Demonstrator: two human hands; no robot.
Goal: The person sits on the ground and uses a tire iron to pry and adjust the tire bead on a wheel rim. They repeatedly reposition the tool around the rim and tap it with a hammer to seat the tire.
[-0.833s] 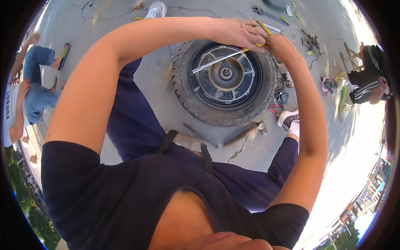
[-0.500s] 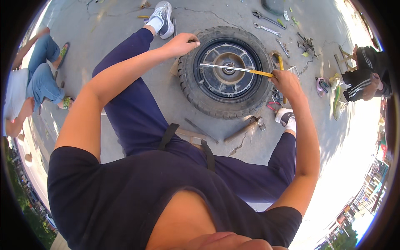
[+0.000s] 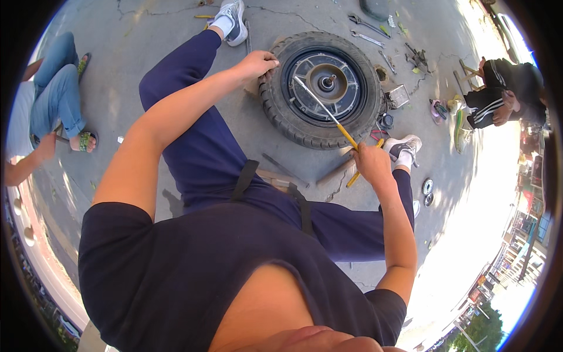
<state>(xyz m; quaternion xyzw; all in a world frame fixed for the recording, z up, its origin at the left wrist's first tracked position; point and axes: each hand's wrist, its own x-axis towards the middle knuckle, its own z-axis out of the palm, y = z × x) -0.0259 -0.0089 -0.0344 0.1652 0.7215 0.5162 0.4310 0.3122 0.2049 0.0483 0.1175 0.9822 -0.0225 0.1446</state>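
Observation:
A wheel with a black knobbly tyre point(image 3: 274, 111) and a round metal hub cover point(image 3: 347, 97) lies flat on the ground before me. My right hand point(image 3: 372, 162) is wrapped round the yellow crossbar of a T-handle wrench point(image 3: 325, 108). Its long silver shaft slants across the wheel, the tip over the upper left part of the hub cover; whether it touches a bolt I cannot tell. At the tyre's upper left edge is my left hand point(image 3: 258, 64), fingers curled together; what they hold, if anything, is too small to make out.
Wrenches point(image 3: 368, 39) and a metal puller-like tool point(image 3: 418, 57) lie beyond the wheel. A hammer point(image 3: 337, 170) lies nearer me, partly hidden by my right hand. A metal box point(image 3: 397, 97) stands right of the tyre. Seated people flank me, one in jeans point(image 3: 57, 88), one in black point(image 3: 504, 88).
My right hand has come down toward me, swinging the wrench from nearly level to a slant. Its tip has shifted up toward the cover's upper left. My left hand stays by the tyre's edge.

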